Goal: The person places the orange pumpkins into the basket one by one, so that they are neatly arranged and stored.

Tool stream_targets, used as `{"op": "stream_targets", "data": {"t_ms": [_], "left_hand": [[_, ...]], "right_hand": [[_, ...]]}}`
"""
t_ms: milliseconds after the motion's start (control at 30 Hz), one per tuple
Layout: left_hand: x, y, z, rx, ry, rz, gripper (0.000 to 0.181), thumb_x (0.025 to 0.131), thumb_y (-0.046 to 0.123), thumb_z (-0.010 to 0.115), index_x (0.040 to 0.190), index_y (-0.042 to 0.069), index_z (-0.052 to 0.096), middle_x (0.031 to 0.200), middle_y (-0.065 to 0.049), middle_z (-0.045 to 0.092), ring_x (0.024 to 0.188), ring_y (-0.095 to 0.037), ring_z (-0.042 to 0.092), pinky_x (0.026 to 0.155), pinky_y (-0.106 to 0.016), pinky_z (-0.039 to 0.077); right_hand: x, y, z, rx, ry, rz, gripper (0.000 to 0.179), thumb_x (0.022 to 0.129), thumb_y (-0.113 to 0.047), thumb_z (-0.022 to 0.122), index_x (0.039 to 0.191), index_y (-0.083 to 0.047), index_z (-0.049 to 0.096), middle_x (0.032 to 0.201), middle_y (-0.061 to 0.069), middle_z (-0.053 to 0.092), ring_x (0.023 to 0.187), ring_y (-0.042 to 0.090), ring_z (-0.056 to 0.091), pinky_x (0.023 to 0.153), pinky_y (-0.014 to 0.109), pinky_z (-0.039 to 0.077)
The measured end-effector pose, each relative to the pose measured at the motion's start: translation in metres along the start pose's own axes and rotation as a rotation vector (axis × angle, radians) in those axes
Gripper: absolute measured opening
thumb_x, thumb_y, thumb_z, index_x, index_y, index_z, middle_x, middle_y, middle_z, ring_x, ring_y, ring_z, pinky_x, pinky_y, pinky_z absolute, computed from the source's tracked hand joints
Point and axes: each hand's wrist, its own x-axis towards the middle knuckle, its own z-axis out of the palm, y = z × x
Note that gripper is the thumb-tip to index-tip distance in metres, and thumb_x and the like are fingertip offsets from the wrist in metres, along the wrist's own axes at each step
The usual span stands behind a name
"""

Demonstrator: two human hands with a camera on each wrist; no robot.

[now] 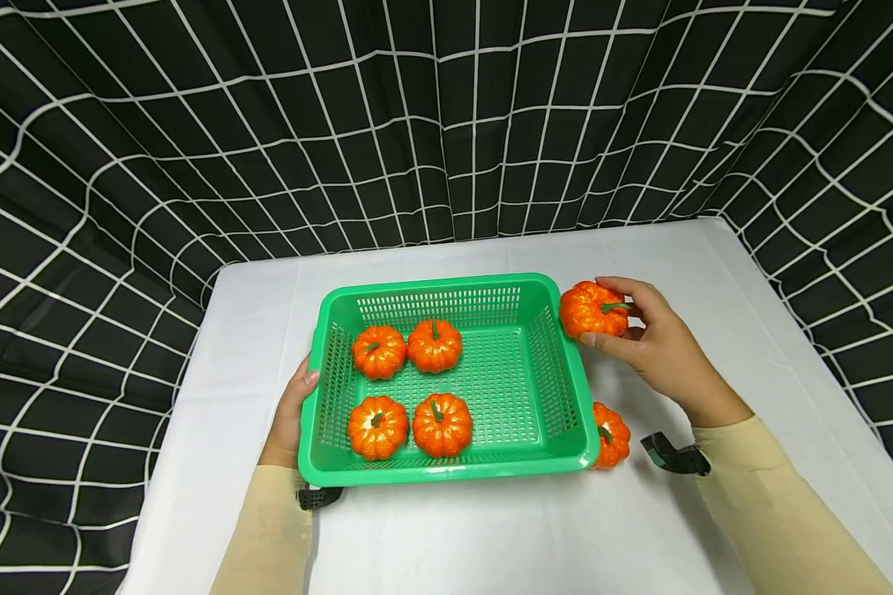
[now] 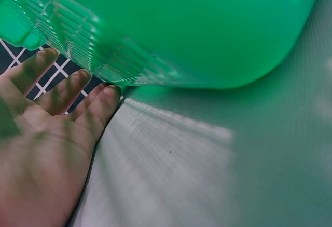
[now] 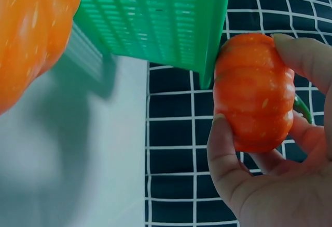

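Observation:
A green plastic basket with slotted sides stands on the table, holding several small orange pumpkins with green stems. At its left side my left hand grips the basket, its thumb at the rim. In the left wrist view, the fingers reach the outer wall; the thumb is out of sight there. My right hand holds another pumpkin between thumb and fingers, beside the basket's right rim. The right wrist view shows this pumpkin pinched, its stem toward the palm.
One more pumpkin lies outside the basket, by its front right corner and partly hidden by it. A white cloth covers the table. Black curtains with a white grid hang behind and at both sides.

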Motion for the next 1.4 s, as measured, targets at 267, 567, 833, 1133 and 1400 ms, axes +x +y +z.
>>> {"op": "stream_targets", "data": {"t_ms": [267, 567, 833, 1133, 1400], "left_hand": [[0.001, -0.001, -0.001, -0.005, -0.018, 0.002, 0.071, 0.106, 0.033, 0.036, 0.175, 0.019, 0.026, 0.167, -0.015, 0.040, 0.137, -0.031, 0.052, 0.107, -0.036, 0.050], [0.002, 0.001, -0.001, 0.008, -0.005, 0.001, 0.073, 0.105, 0.035, 0.037, 0.176, 0.018, 0.024, 0.169, -0.017, 0.037, 0.139, -0.030, 0.050, 0.107, -0.035, 0.050], [-0.001, 0.000, -0.001, -0.003, -0.001, -0.012, 0.071, 0.106, 0.034, 0.036, 0.175, 0.020, 0.026, 0.166, -0.011, 0.041, 0.137, -0.032, 0.051, 0.107, -0.036, 0.050], [-0.001, 0.001, -0.001, 0.011, -0.006, 0.005, 0.071, 0.106, 0.033, 0.035, 0.175, 0.019, 0.026, 0.167, -0.014, 0.040, 0.135, -0.030, 0.052, 0.106, -0.035, 0.050], [-0.001, 0.001, -0.001, 0.003, -0.013, 0.007, 0.071, 0.106, 0.032, 0.036, 0.175, 0.019, 0.025, 0.167, -0.013, 0.040, 0.137, -0.031, 0.051, 0.107, -0.035, 0.049]], "right_hand": [[-0.001, -0.006, 0.004, 0.023, 0.002, -0.040, 0.073, 0.095, -0.006, 0.086, 0.160, -0.014, 0.053, 0.152, 0.006, 0.048, 0.118, 0.022, 0.053, 0.087, 0.019, 0.052], [-0.003, -0.018, 0.005, 0.152, -0.041, -0.042, 0.069, 0.097, -0.002, 0.082, 0.159, -0.016, 0.054, 0.148, 0.003, 0.053, 0.112, 0.031, 0.060, 0.084, 0.024, 0.058], [-0.003, -0.027, 0.007, 0.224, -0.086, -0.054, 0.066, 0.098, -0.002, 0.080, 0.157, -0.016, 0.055, 0.150, 0.003, 0.053, 0.117, 0.033, 0.059, 0.087, 0.027, 0.059], [-0.001, -0.032, 0.016, 0.230, -0.137, -0.064, 0.066, 0.099, -0.005, 0.081, 0.158, -0.016, 0.054, 0.148, 0.008, 0.054, 0.112, 0.036, 0.061, 0.085, 0.028, 0.060], [0.002, -0.038, 0.027, 0.263, -0.196, -0.069, 0.067, 0.096, -0.003, 0.083, 0.156, -0.014, 0.054, 0.146, 0.012, 0.054, 0.105, 0.038, 0.068, 0.088, 0.032, 0.061]]}}
